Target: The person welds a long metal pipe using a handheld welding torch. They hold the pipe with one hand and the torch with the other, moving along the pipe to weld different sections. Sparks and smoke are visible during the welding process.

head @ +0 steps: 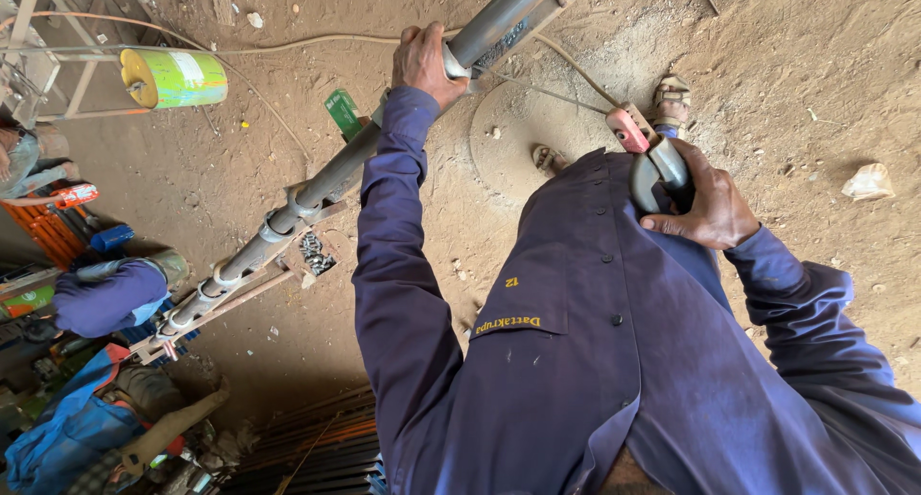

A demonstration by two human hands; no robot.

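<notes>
— Starting at the far left, what do we see?

— A yellow-green can (175, 78) lies on its side on the dirt floor (815, 54). We cannot tell what it holds. Below it, another person's blue sleeve (106, 295) reaches toward the low end of the pipe.

— And the pipe itself?

— The long grey pipe (317, 193) runs diagonally, resting on an angle-iron frame (230, 298) that seems to keep it off the ground and stop it rolling. Just beneath it sits a small open box (315, 253) with dark little metal bits inside, too small for us to name.

— Where is the left hand?

— The left hand (424, 65) is up on the pipe's upper stretch. Its fingers (413, 44) are wrapped closed around it, arm fully extended. We judge that this steadies the pipe on its frame.

— And past that?

— A round flat disc (518, 121) lies on the floor by the sandalled feet. Then the right hand (708, 207) is drawn in against the navy shirt (595, 361), its fingers curled shut on a grey curved tool (657, 169) with a red end (628, 129). We judge it is held close to the body to keep it clear of the pipe. A cable (288, 44) trails across the floor behind.

— Anything further right?

— Only a crumpled scrap (868, 181) on the dirt.
</notes>
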